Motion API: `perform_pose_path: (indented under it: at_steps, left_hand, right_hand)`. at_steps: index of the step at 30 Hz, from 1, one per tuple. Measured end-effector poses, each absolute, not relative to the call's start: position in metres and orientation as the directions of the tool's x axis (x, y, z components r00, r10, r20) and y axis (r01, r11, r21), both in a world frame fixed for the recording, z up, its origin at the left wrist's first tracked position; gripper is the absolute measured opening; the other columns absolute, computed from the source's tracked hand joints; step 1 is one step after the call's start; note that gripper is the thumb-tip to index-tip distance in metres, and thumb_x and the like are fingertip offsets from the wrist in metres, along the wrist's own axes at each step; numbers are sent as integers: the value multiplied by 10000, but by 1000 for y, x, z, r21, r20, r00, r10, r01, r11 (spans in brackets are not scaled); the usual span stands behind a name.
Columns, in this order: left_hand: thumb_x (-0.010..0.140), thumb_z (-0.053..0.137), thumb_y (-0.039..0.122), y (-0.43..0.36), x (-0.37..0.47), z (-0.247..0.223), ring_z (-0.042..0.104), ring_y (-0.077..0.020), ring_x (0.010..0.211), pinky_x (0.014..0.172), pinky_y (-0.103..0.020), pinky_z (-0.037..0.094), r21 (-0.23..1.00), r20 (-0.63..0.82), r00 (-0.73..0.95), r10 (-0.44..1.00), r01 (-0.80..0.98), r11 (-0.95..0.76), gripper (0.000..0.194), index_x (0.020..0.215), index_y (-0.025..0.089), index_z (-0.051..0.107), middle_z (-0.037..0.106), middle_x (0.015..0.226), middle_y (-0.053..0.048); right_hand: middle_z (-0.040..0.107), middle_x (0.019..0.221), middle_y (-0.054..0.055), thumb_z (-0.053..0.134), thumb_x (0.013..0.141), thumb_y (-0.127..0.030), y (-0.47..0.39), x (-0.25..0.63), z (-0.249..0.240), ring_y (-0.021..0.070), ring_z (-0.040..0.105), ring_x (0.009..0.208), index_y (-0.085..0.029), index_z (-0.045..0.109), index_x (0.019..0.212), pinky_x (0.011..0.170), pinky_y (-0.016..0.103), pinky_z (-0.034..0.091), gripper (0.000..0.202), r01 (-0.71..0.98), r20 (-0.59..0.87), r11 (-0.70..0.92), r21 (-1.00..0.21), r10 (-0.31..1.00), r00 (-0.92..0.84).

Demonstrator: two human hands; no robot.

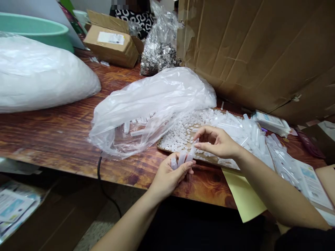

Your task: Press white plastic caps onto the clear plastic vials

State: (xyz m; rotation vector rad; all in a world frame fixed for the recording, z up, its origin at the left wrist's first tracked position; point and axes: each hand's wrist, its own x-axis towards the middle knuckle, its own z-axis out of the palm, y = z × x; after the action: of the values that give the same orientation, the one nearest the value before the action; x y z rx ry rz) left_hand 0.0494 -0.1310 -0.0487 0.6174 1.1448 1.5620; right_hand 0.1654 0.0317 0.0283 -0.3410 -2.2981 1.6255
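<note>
Several translucent plastic tubes (181, 158) stand side by side in my left hand (170, 174), whose fingers are wrapped round them near the table's front edge. Just above, my right hand (216, 142) pinches a small clear piece (196, 142) at the top of the rightmost tube. Behind both hands lies a shallow cardboard tray (163, 149) with many small white caps (175, 137) on its left part and more clear tubes (255, 136) on its right. A big clear plastic bag (154, 97) with tubes inside overlaps the tray's left side.
A stuffed white bag (44, 75) and green basin (34, 28) are at the left. Behind are an open carton (112, 43), a bag of metal parts (159, 48), a person's patterned top (134, 19) and a large cardboard box (256, 52). Yellow paper (243, 195) overhangs the front edge.
</note>
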Motion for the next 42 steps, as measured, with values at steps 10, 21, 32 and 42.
perform_pose_path:
  at_steps: [10,21,32,42]
  left_hand:
    - [722,803,361,-133,54,-47,494,-94,574,568,-225,381,972,-142,-372,917,-229,57,317,733,165,554,579,618,28]
    - [697,796,318,-130,57,-49,489,-103,605,607,-240,372,980,-138,-367,920,-188,72,301,696,174,530,566,643,25]
    - [680,822,280,-132,58,-48,525,-113,628,628,-239,415,978,-133,-361,923,-198,63,289,676,168,556,604,664,9]
    - [793,566,38,-146,58,-48,741,-227,887,821,-326,569,747,530,-329,782,617,-246,267,906,198,747,789,942,-103]
  right_hand:
    - [713,896,42,669,881,-313,31,184,24,156,640,827,-175,698,944,705,264,480,155,91,43,571,-816,216,-975]
    - [667,775,37,520,974,-382,21,200,30,157,577,706,-180,640,836,673,288,436,273,246,-73,713,-656,265,-961]
    - [684,910,88,549,974,-334,11,209,21,210,615,830,-176,607,941,743,326,466,172,170,-15,824,-540,193,-981]
    - [544,743,1,473,994,-395,-5,205,4,148,504,709,-202,501,782,675,282,376,288,276,-45,586,-762,377,-925]
